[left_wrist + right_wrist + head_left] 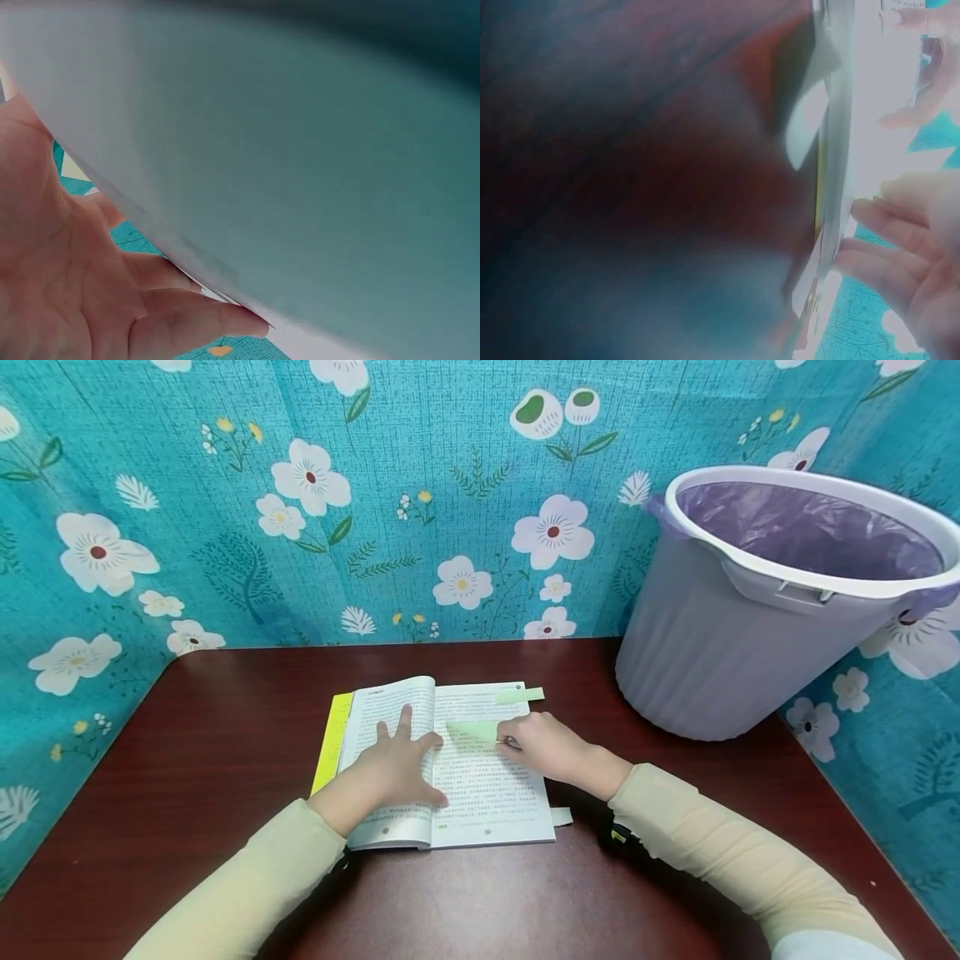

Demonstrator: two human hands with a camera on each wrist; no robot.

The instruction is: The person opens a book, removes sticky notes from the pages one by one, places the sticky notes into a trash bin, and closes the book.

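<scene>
An open book [495, 802] with printed pages lies on the table, its yellow cover flap [334, 739] showing at the left. My left hand [397, 764] rests with spread fingers on the left page, thumb near the spine. In the left wrist view, the left hand [90, 285] has straight fingers against the pages. Over the right page, my right hand [543, 743] pinches a pale green paper strip [471, 730], whose left end reaches toward the spine. The right wrist view shows the right hand [907, 255] at the book's edge; the strip is hard to make out there.
A second green strip [521, 695] sticks out past the upper right page edge, and a pale tab [561, 817] juts out lower down. A grey bin [705, 635] with a purple liner stands at the back right. Flowered blue cloth [420, 510] hangs behind the dark red table [187, 760].
</scene>
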